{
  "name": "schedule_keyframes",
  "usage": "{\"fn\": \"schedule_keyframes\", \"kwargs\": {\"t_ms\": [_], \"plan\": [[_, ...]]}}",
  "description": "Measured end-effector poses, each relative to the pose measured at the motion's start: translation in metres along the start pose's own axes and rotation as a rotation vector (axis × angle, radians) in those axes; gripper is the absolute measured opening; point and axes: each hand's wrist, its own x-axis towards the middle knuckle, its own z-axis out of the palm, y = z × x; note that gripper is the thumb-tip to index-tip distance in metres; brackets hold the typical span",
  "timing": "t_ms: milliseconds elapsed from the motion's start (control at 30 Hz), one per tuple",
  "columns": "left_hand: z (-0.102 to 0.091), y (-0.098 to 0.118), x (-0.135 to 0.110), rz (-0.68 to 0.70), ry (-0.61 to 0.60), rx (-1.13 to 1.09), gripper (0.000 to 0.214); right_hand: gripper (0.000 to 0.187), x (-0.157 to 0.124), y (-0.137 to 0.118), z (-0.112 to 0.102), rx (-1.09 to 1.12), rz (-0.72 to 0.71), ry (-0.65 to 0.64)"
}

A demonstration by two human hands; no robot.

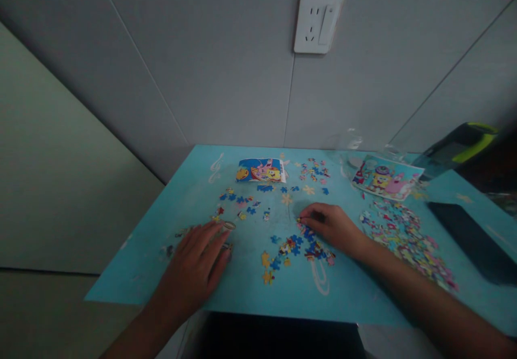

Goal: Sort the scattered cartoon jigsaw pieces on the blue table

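My left hand (197,262) rests palm down on the left of the turquoise table (149,256), fingers stretched out and slightly apart. By its fingertips lies a small pale oval thing (229,225), and a few dark pieces peek out around the hand. My right hand (329,224) pinches a small puzzle piece (299,220) between thumb and fingers, just above a loose cluster of blue and multicoloured puzzle pieces (297,244). What the curled fingers cover is hidden. Further back, more blue pieces (232,197) lie scattered below a cartoon picture card (260,171).
At the right is a large heap of puzzle pieces (407,235), with a second picture card (385,178) behind it. A black phone-like slab (476,240) lies beside the heap. A clear bottle (351,151) and a dark-and-lime bottle (460,143) are near the wall.
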Motion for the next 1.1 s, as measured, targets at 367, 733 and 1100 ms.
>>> {"fn": "schedule_keyframes", "kwargs": {"t_ms": [367,733,1100], "plan": [[-0.002,0.094,0.060,-0.021,0.017,-0.508,0.036,0.026,-0.024,-0.038,0.026,0.607,0.106,-0.128],[0.000,0.039,0.015,-0.089,0.014,-0.353,0.014,0.022,-0.020,-0.002,-0.028,-0.166,-0.041,0.125],[0.003,-0.022,0.006,-0.092,-0.074,-0.083,0.024,0.024,-0.016,0.013,-0.015,-0.260,-0.090,-0.023]]}}
